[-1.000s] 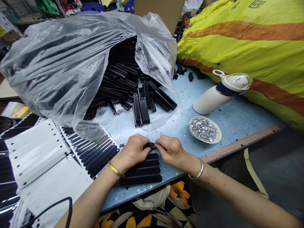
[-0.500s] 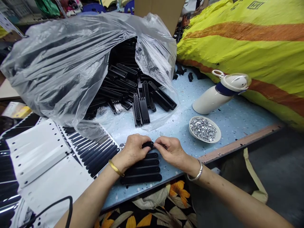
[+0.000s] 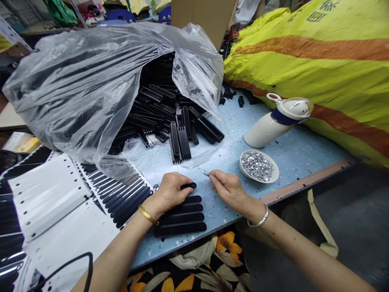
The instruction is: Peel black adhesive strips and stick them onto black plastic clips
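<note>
My left hand (image 3: 173,190) is closed on a black strip (image 3: 191,185), whose rounded end with a small hole sticks out past the fingers. Below it, several similar black strips (image 3: 182,217) lie side by side on the blue speckled table (image 3: 219,211). My right hand (image 3: 226,186) is pinched on a thin, dark, pointed tool (image 3: 206,174), a little to the right of the strip and not touching it. A white bowl (image 3: 276,175) of small shiny metal pieces (image 3: 257,165) sits to the right of this hand.
Behind my hands, a clear plastic bag (image 3: 88,81) spills black plastic parts (image 3: 182,138). A white bottle (image 3: 267,127) stands tilted-looking beyond the bowl, before a yellow sack (image 3: 304,77). White sheets (image 3: 45,194) and rows of black strips (image 3: 124,198) lie left.
My right hand has moved right, away from the strip's end, and the thin tool now shows at its fingertips. My left hand stays on the strip.
</note>
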`<state>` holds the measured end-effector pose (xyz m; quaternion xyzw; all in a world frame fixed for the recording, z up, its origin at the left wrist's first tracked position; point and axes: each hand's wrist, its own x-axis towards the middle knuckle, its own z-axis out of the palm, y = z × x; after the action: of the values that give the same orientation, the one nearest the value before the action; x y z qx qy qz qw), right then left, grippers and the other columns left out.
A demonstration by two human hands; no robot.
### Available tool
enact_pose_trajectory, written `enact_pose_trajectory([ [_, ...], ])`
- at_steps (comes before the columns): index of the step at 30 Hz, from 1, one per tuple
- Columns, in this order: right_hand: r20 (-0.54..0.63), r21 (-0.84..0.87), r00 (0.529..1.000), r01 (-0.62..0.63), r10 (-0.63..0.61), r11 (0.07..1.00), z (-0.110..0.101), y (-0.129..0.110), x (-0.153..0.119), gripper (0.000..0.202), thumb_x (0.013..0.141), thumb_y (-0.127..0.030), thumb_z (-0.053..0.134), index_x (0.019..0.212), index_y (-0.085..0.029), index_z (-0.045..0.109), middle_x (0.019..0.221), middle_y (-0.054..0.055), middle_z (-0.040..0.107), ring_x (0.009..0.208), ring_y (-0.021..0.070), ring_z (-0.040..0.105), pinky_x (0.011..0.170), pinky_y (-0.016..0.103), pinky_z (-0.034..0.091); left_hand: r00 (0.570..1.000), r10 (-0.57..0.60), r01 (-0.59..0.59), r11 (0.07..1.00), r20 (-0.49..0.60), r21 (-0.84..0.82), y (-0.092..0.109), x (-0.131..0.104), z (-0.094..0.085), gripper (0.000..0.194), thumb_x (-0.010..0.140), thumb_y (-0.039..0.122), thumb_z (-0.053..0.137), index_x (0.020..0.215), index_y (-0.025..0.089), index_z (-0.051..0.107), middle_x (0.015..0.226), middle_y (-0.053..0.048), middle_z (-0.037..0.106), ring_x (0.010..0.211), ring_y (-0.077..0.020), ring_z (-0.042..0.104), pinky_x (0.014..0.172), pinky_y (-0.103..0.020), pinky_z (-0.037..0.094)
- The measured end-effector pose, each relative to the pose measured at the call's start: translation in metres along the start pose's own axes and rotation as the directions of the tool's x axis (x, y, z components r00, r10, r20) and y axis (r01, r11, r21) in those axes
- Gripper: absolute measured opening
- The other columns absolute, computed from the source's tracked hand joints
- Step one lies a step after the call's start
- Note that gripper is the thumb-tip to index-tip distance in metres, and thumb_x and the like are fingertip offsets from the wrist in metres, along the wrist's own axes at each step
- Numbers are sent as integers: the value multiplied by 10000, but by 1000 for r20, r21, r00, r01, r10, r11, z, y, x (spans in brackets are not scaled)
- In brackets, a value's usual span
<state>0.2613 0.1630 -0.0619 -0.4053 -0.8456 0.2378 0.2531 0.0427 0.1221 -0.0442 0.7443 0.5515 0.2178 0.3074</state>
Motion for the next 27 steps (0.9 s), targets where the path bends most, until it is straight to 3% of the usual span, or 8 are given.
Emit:
enact_pose_trajectory([
  [3,-63,-234,995,66,-83,970,-4,12,4,275,920,-143,427,978,-132,696,794,128,685,761,263,638,712,385,510,1000,-12,12,1000,3,14,1,0,0,159,788,159,687,903,202,787,877,-52,792,847,-221,720,801,-321,536],
  [5,-89,-297,989,84,-115,951,-5,12,7,267,896,-128,463,1002,-110,707,884,171,703,826,295,642,753,425,515,1000,-15,15,1000,4,19,1,0,0,162,789,160,685,908,200,787,889,-57,792,857,-225,720,811,-327,535],
  [8,-87,-181,989,101,-119,978,-3,-1,9,212,884,-138,521,950,-147,723,858,128,711,788,252,648,743,384,523,1000,-9,9,1000,1,16,0,-1,0,173,791,177,685,927,215,784,916,-47,794,877,-220,715,831,-333,529],
  [12,0,66,998,68,-68,995,7,-25,12,155,852,-138,572,806,-178,715,694,35,670,605,154,594,598,269,477,1000,0,0,1000,9,19,-2,-1,0,169,794,176,670,916,212,781,885,-39,791,845,-204,702,807,-314,513],
  [17,105,222,982,-178,158,959,17,-37,19,159,780,-127,604,642,-178,664,589,-1,621,549,127,535,524,234,409,1000,1,-1,1000,19,24,-1,0,1,161,800,168,641,877,200,779,841,-37,782,812,-201,689,773,-298,494],
  [21,182,281,958,-267,222,922,20,-34,24,159,757,-146,596,601,-165,623,507,-30,557,479,103,474,443,204,343,1000,-7,6,1000,24,28,-2,0,2,162,783,170,654,884,191,780,848,-48,781,809,-210,696,767,-301,501],
  [27,239,321,931,-343,275,883,20,-33,30,167,703,-149,581,541,-170,548,459,-63,442,468,86,375,431,207,262,998,27,-25,999,57,-40,-4,-1,-4,465,695,61,611,1142,136,717,969,-88,777,891,-241,707,823,-331,528],
])
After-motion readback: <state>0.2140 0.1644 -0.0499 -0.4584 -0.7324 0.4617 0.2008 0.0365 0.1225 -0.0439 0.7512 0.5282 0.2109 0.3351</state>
